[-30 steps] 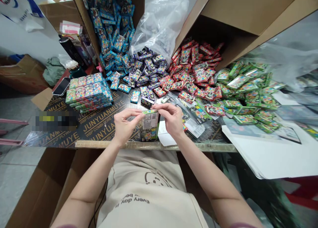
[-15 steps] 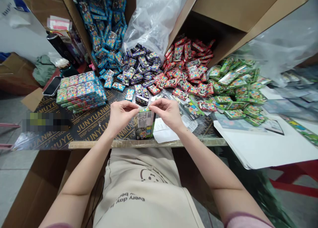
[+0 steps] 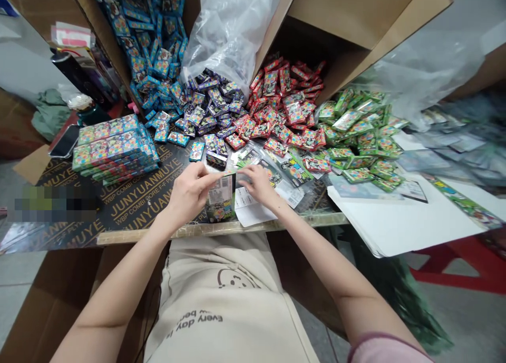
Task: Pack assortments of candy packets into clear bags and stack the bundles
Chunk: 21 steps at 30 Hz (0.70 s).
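A small upright carton (image 3: 220,200) with a white label stands near the front edge of the plywood table top. My left hand (image 3: 190,192) pinches the carton's top edge between finger and thumb. My right hand (image 3: 256,184) is at the carton's upper right, its fingertips close to the top corner. Whether those fingers grip anything is hidden. A white slip of paper (image 3: 251,207) lies just right of the carton, under my right wrist.
Heaps of blue (image 3: 154,52), purple (image 3: 209,102), red (image 3: 280,105) and green (image 3: 359,131) foil packets fill the table's far side. A stack of boxes (image 3: 114,148) sits left. A clear plastic bag (image 3: 225,36) stands behind, and white sheets (image 3: 407,221) lie right.
My hands have come apart at the carton's top, with the left hand lower and the right hand further right. The whole scene has shifted left in view.
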### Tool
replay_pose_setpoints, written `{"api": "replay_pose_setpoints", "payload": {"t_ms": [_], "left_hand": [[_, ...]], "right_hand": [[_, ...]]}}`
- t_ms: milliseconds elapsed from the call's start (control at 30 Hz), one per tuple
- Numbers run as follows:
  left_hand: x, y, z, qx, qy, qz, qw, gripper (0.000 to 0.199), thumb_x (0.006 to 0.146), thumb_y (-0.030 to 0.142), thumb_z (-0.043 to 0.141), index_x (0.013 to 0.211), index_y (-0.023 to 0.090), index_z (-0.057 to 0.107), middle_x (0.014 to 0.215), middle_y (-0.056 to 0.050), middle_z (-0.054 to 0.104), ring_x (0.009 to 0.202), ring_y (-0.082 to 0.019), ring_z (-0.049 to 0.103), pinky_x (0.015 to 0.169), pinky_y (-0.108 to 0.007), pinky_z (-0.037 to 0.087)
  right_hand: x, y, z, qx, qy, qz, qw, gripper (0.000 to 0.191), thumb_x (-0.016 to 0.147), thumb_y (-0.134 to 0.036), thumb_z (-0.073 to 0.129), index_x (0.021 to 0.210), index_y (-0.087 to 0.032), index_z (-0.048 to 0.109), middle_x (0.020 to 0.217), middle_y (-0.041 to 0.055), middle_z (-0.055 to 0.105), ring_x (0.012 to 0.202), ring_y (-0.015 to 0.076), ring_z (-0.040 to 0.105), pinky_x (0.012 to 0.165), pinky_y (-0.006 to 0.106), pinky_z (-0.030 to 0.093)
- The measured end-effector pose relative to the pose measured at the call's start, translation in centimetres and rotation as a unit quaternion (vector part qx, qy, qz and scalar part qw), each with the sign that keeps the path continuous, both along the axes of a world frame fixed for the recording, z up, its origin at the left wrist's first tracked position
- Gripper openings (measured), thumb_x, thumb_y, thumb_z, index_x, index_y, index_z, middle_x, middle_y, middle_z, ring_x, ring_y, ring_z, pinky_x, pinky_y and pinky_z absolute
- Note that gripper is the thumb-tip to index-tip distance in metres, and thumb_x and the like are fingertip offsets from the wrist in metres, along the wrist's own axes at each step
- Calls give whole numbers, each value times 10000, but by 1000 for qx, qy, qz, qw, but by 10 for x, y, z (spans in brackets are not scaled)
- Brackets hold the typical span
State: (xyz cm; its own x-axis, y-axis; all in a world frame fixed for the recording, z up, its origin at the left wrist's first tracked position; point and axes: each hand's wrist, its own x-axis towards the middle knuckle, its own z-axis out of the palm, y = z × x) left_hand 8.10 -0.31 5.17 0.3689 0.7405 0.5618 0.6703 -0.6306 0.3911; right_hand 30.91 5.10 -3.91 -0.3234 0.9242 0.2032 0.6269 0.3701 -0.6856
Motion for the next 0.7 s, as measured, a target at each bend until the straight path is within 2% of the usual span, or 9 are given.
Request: {"api": "replay_pose_setpoints", "payload": {"t_ms": [67, 100, 200, 333, 467, 600, 700], "left_hand": [[2, -1, 0, 9, -4, -7, 1000, 289, 895, 123, 528, 1072, 245, 721, 760, -18, 517, 687, -139, 501, 601, -255, 399], [2, -1, -1, 11, -7, -9, 1000, 293, 890, 112, 534, 1069, 245, 725, 762, -17, 510, 688, -137, 497, 600, -252, 397], [4, -2, -2, 13, -17, -5, 1000, 305, 876, 89, 543, 1059, 244, 731, 767, -17, 506, 699, -135, 494, 603, -250, 395], [4, -3, -3, 6, -24, 5, 1000, 309, 875, 87, 543, 1062, 245, 733, 776, -21, 515, 713, -136, 500, 612, -250, 407], [5, -4, -5, -5, -32, 20, 999, 306, 884, 111, 541, 1070, 263, 729, 787, -24, 531, 724, -138, 508, 618, -252, 417], [7, -6, -8, -5, -42, 28, 999, 301, 889, 120, 535, 1065, 264, 732, 798, -28, 538, 734, -142, 515, 629, -259, 428], [8, -7, -9, -7, -48, 33, 998, 304, 893, 123, 527, 1070, 263, 731, 803, -32, 541, 744, -147, 521, 638, -265, 436]], "right_hand": [[5, 1, -19, -10, -127, 16, 992, 175, 825, -203, 649, 983, -201, 723, 1088, 137, 656, 1093, 325, 520, 969, 539, 322], [6, 0, -26, -7, -159, 28, 987, 155, 828, -192, 645, 963, -203, 721, 1089, 130, 652, 1097, 325, 509, 966, 534, 308], [7, -5, -35, 29, -168, 59, 984, 107, 861, -185, 602, 864, -205, 707, 1063, 103, 653, 1084, 299, 501, 959, 487, 286], [4, -8, -36, 52, -159, 76, 983, 160, 884, -167, 540, 776, -189, 656, 944, 94, 666, 1016, 272, 510, 931, 436, 282], [2, -9, -35, 1, -117, 66, 991, 127, 861, -146, 504, 776, -171, 594, 889, 119, 658, 937, 266, 512, 870, 407, 309], [3, -2, -32, -59, -55, 45, 996, 109, 836, -156, 475, 744, -181, 527, 744, 52, 618, 748, 198, 523, 762, 336, 368], [8, 11, -18, -86, -35, 46, 995, 108, 817, -187, 482, 710, -191, 497, 651, -4, 576, 630, 152, 507, 644, 276, 381]]}}
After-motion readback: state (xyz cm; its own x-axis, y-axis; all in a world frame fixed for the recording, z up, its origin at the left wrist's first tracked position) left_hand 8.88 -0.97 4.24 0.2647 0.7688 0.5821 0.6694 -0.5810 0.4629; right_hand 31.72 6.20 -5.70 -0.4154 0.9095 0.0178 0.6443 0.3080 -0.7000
